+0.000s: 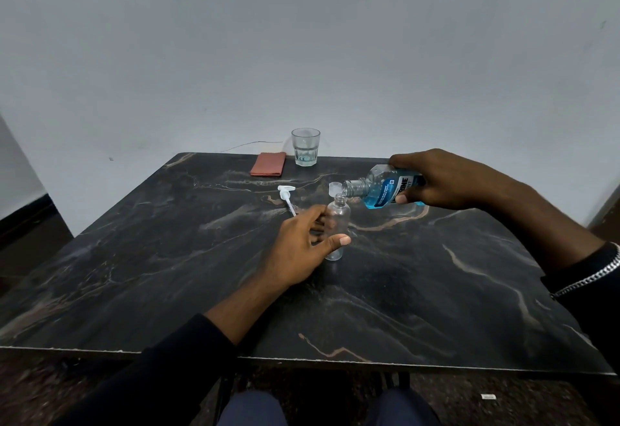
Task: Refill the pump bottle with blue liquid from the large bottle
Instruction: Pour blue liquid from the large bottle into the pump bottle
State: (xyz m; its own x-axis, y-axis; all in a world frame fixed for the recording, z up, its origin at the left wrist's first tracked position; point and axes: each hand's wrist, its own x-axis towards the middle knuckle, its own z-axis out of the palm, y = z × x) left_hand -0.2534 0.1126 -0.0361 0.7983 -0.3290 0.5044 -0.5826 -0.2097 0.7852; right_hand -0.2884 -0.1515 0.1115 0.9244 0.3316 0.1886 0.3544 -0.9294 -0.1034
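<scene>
A small clear pump bottle stands upright and uncapped on the dark marble table; it looks empty. My left hand holds it, thumb across the front near its base and fingers behind. My right hand grips the large bottle with a blue label, tipped on its side, its open neck just right of and above the small bottle's mouth. Blue liquid pools in its lower side. No stream is visible. The white pump head with its tube lies on the table to the left.
A clear cap sits just behind the small bottle. A drinking glass and a folded reddish cloth stand at the table's far edge near the wall. My knees show below the near edge.
</scene>
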